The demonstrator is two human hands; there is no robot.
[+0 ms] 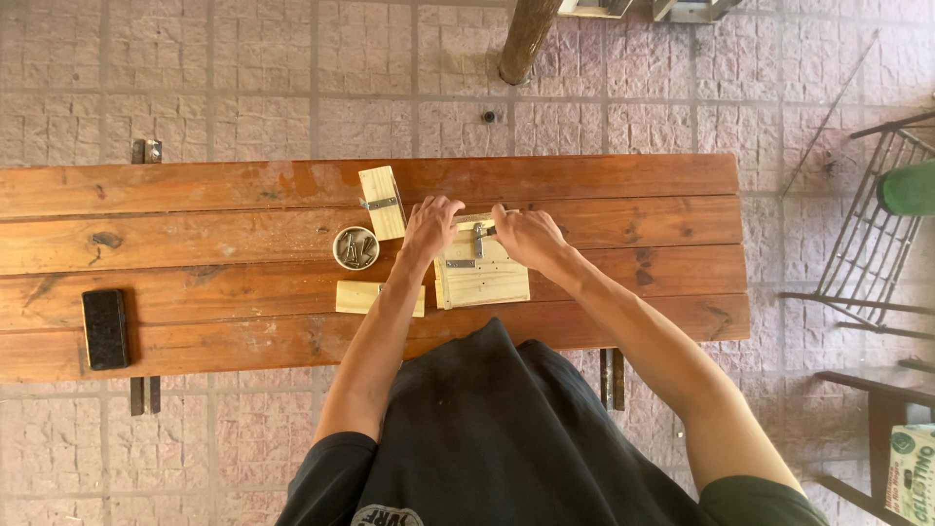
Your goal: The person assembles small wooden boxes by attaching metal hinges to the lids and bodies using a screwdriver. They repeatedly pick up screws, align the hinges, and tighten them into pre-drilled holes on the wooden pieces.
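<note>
A pale wooden board (484, 278) with a metal latch (478, 237) and a small metal plate lies on the plank table (195, 244). My left hand (431, 223) rests on the board's upper left edge. My right hand (524, 236) sits at its upper right, fingers touching the latch. Whether either hand grips anything is hard to tell. A small round tin (355, 247) with screws stands left of the board.
A pale wood block with a hinge (382, 202) lies above the tin, another flat wood piece (362, 297) below it. A black phone (105, 328) lies at the table's left. Metal chair frames (867, 253) stand to the right, a wooden post (526, 39) beyond the table.
</note>
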